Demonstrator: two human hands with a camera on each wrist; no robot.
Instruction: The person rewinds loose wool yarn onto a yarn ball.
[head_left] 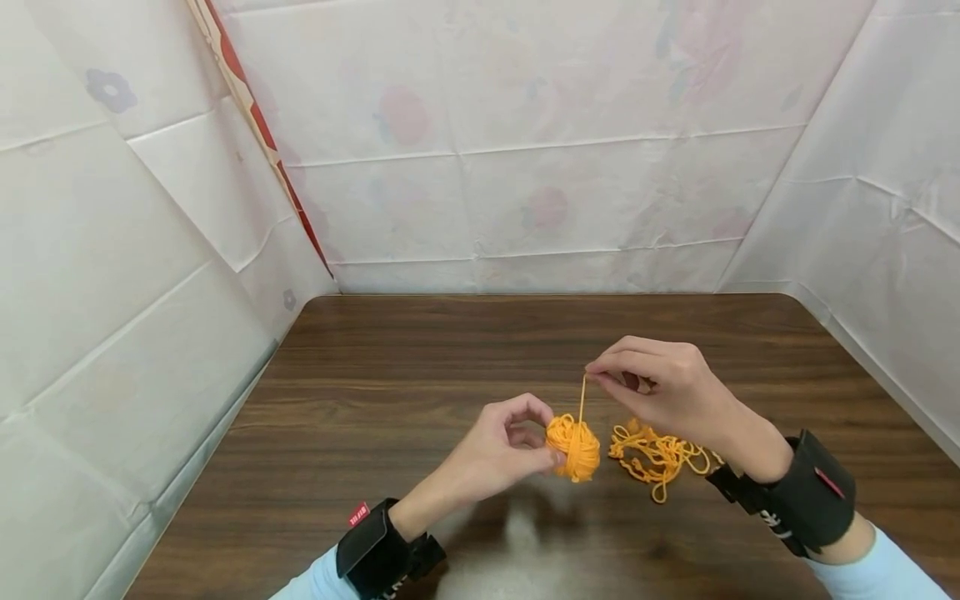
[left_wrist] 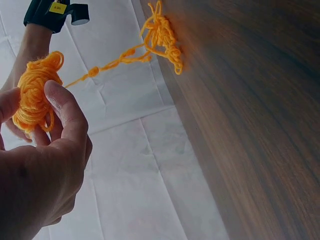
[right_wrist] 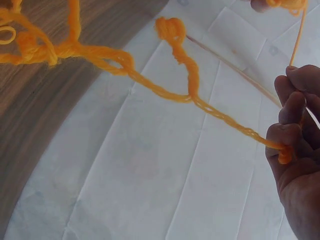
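Holding one yarn ball [head_left: 573, 447], one loose tangle [head_left: 656, 454] nearby.

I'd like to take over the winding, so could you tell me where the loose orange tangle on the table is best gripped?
Probably pinch the loose tangle from above at its thick knotted middle: it lies flat on the table, and its thin outer loops would only pull free.

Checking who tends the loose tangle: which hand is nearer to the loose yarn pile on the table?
Right. The right hand hovers just above the loose yarn pile; the left hand sits beyond the yarn ball.
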